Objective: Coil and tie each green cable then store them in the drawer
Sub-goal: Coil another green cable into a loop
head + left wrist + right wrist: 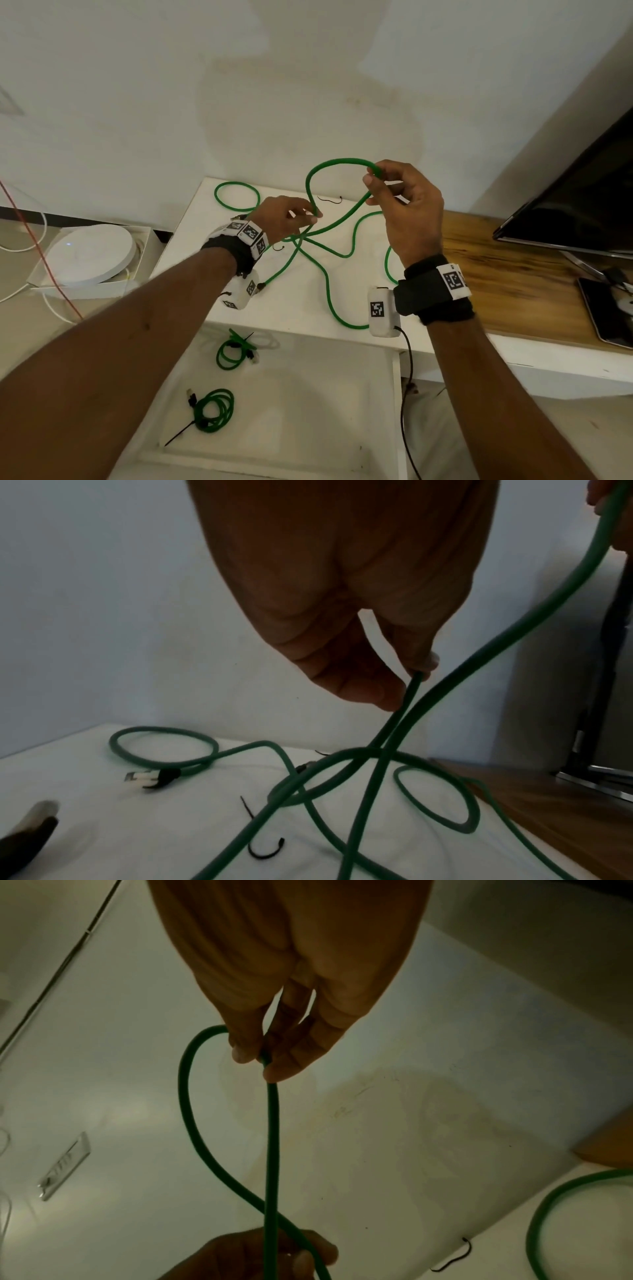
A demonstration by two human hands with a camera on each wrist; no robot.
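Going left to right: the left hand [286,219] pinches the loose green cable [329,274] between thumb and fingers [363,693], just above the white surface [298,308]. From that pinch the cable arcs up into one raised loop and comes over to the right hand [404,212], which is higher up and grips the top of the loop between its thumb and fingers [291,1056]. Below the right hand the strand drops back down and crosses the other leg of the loop right by the left hand's fingertips. So both hands are grasping the same cable, neither one relaxed.

The rest of that cable sprawls over the surface in several loose curves, with one round loop at the far left corner and a connector end [142,776] lying near the left wrist.

Count-wise: one uncoiled cable on top, two coiled green cables down in the open drawer [308,428], the far coil [231,354] and the near coil [214,411], well apart. I can spot two little black ties on the surface, the far tie [330,200] beyond the hands and the near tie [265,852] under the left wrist.
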